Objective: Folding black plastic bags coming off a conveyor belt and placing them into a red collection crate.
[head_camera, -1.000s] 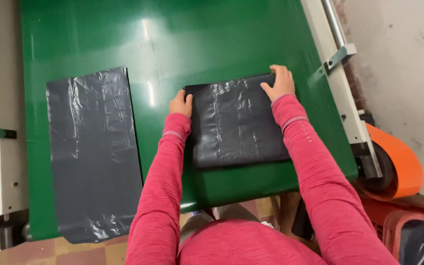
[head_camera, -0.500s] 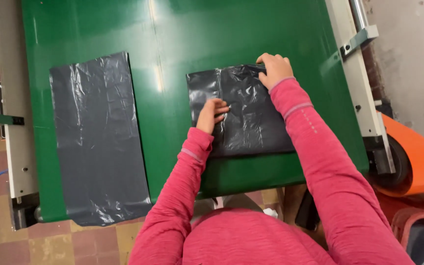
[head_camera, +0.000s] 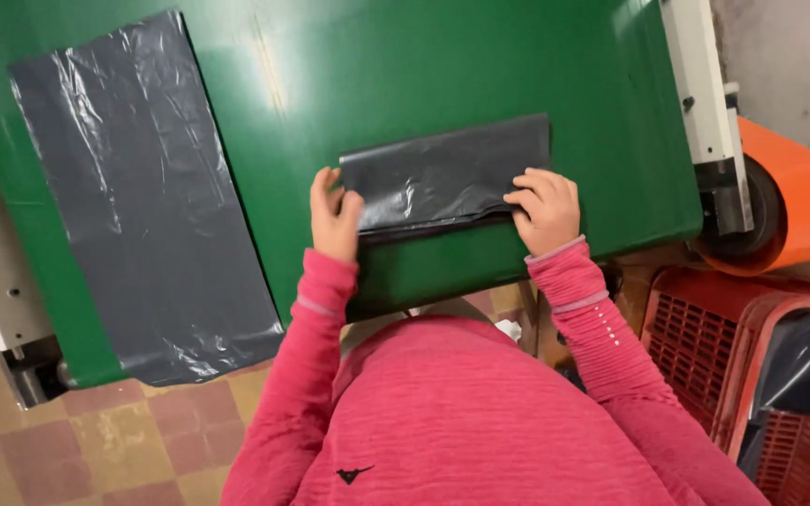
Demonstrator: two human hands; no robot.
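Observation:
A folded dark grey plastic bag (head_camera: pixel 442 178) lies as a narrow strip on the green conveyor belt (head_camera: pixel 442 66). My left hand (head_camera: pixel 333 214) pinches its left end, fingers on top. My right hand (head_camera: pixel 546 208) presses on the right part of its near edge. Both sleeves are pink. A second grey plastic bag (head_camera: pixel 142 187) lies flat and unfolded on the belt to the left, its near end hanging over the belt's edge.
An orange roll (head_camera: pixel 789 197) sits on the machine's white frame (head_camera: pixel 700 94) at the right. A red plastic crate (head_camera: pixel 752 347) holding dark bags stands on the floor at lower right. Tiled floor (head_camera: pixel 96 450) shows at lower left.
The bag under my hands has been folded over once more, from a broad rectangle into a narrow strip. Both hands came nearer to the belt's front edge.

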